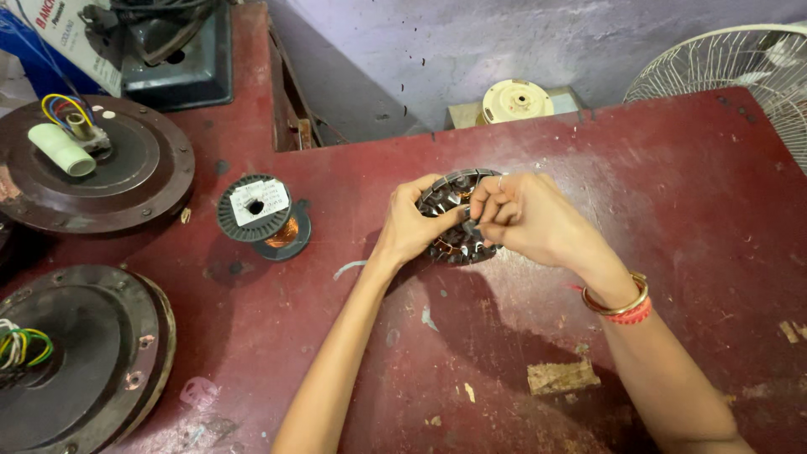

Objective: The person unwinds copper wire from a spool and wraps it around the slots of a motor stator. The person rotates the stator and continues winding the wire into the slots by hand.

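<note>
- Currently, the left hand (pixel 414 223) grips the slotted metal stator core (pixel 458 217) by its left rim, fingers closed on it, and holds it tilted just above the red counter (pixel 521 336), near the middle of the view.
- The right hand (pixel 521 214) reaches over the upper right of the core, its fingertips (pixel 481 220) pinched together on something small at the slots; what they pinch is too small to identify.
- To do this step well, keep the left grip firm on the rim only, so that the slots stay free for the working fingers.
- Work one slot at a time and, as a judgement, press or pull along the slot rather than across it; the metal teeth look likely to nick fingers or any fine material.
- Keep the core low over the counter, so that a slip costs little.
- A black spool of copper wire (pixel 261 214) stands to the left, well apart from the hands.
- Two round dark motor housings (pixel 101 168) with coloured leads lie at the far left edge.
- A scrap of wood (pixel 561 376) lies on the counter near the right forearm; keep the sleeve side clear of it.
</note>
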